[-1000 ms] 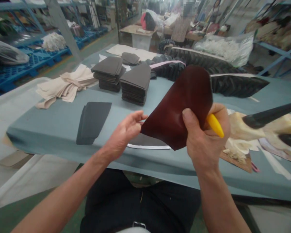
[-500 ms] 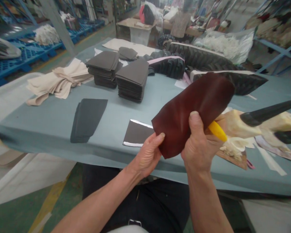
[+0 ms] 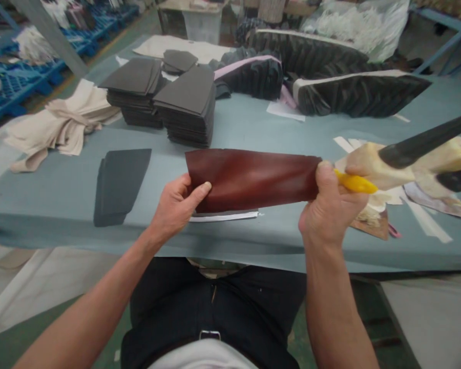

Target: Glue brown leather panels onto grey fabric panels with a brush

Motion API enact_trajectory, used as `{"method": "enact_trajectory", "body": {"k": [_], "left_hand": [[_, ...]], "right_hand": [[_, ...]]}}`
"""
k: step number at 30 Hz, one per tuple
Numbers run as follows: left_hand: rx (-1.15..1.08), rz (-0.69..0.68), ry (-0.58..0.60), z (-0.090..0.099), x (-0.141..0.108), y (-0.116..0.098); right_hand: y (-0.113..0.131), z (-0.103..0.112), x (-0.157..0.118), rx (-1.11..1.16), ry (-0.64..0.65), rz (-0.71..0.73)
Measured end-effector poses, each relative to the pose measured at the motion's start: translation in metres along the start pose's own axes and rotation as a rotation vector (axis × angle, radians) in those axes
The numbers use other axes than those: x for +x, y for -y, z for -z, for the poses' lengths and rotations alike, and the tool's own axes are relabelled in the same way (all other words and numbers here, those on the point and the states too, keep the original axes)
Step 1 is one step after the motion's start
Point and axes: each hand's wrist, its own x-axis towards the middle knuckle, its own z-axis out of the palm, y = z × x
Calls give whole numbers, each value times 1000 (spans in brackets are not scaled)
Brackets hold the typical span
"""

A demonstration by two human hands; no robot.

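Note:
A dark reddish-brown leather piece (image 3: 253,179) is stretched nearly level between my two hands, just over the table. My left hand (image 3: 176,205) pinches its left end, thumb on top. At the right end, my right hand (image 3: 330,205) grips it with the thumb on the face. A yellow tool (image 3: 355,182), its kind unclear, also sits in that right hand, sticking out to the right. Below the leather lies a dark panel with a white edge strip (image 3: 225,217), mostly covered. To the left rests a thin pile of dark grey panels (image 3: 121,184).
Two tall stacks of dark panels (image 3: 188,110) stand behind, with bundled cream strips (image 3: 61,120) to their left. Bundled black pieces (image 3: 353,97) line the back right. Cream-coated containers with black handles (image 3: 426,141) crowd the right side, near paper strips and scraps.
The leather has swung from a steep slant to nearly level and moved left and lower over the panel. My left hand has gone left, spreading my hands apart. The view has tilted down.

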Motion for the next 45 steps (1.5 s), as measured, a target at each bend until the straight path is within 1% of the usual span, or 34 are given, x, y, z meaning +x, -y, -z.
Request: {"method": "enact_trajectory", "body": {"k": [3,6,9,11,14,16,19,21,23,26,30,32,37,41,45], "left_hand": [[66,33,56,7,4,3],[148,65,89,11,8,7],[266,86,95,16,12,11],[334,107,90,20,13,11],[359,133,91,24,12,10],[346,154,97,25,10,9],[299,186,94,25,5,6],[240,197,79,23,2,3],[183,191,62,21,-1,-3],[165,126,51,17,-3,-18],[169,-1,48,10,-3,-39],[179,-34,49,6,-3,-44],[152,-46,64,-1,0,-43],[186,-46,59,-1,1,-38],[215,33,44,0,1,-38]], "right_hand": [[-17,12,-4,-79,42,-65],[-31,25,-13,-154,137,-201],[-40,33,-23,-207,215,-318],[-44,35,-29,-253,244,-323],[-46,32,-35,-316,276,-275],[-46,29,-37,-346,265,-242],[-45,24,-37,-367,205,-205],[-45,22,-37,-340,178,-248],[-45,22,-37,-295,162,-342],[-45,25,-39,-259,133,-435],[-38,26,-40,-179,96,-481],[-34,26,-41,-146,93,-478],[-29,29,-43,-210,114,-442],[-33,34,-45,-243,135,-469],[-33,34,-47,-255,155,-481]]}}
